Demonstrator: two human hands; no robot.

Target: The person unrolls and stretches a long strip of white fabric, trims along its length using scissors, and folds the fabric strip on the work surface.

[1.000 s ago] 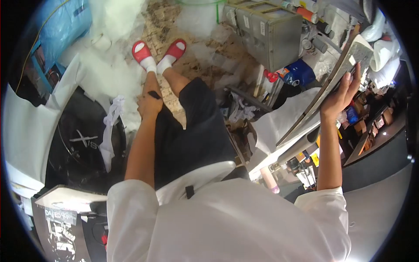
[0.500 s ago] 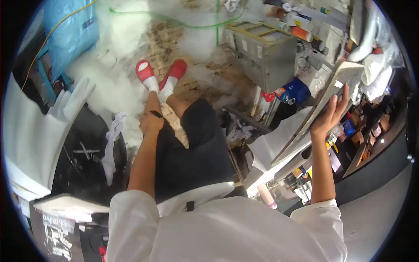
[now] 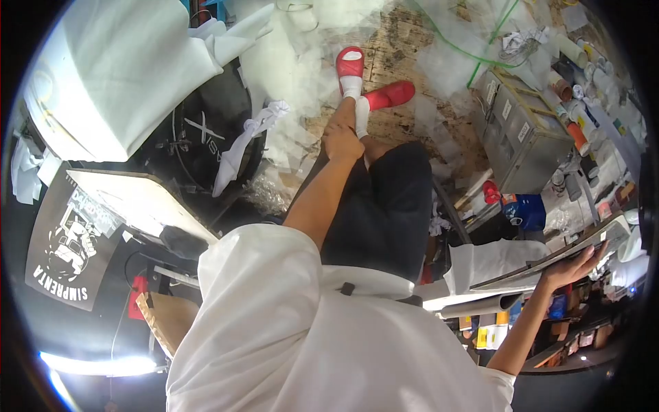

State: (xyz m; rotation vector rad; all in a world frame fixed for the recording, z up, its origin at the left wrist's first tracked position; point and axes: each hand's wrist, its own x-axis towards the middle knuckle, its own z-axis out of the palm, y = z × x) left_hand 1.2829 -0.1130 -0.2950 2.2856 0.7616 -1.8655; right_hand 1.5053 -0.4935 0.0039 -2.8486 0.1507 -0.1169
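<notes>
Board [image 3: 532,268]: right hand [image 3: 571,268] spread against it, unclamped; uneven pressure could tip it. Left hand [image 3: 342,143] on leg [image 3: 342,114], grip unclear.

A white lamp [image 3: 99,364] blazes at near left, its core blown out to pure white, blue fringing around it! The shirt [image 3: 384,350] soaks up light, soft grey shadows in the folds. The shorts [image 3: 377,213] swallow it, nearly black. Over at right, the shelf [image 3: 549,353] sits dim. It's 1 round view, black in all 4 corners, edges bending and softening.
</notes>
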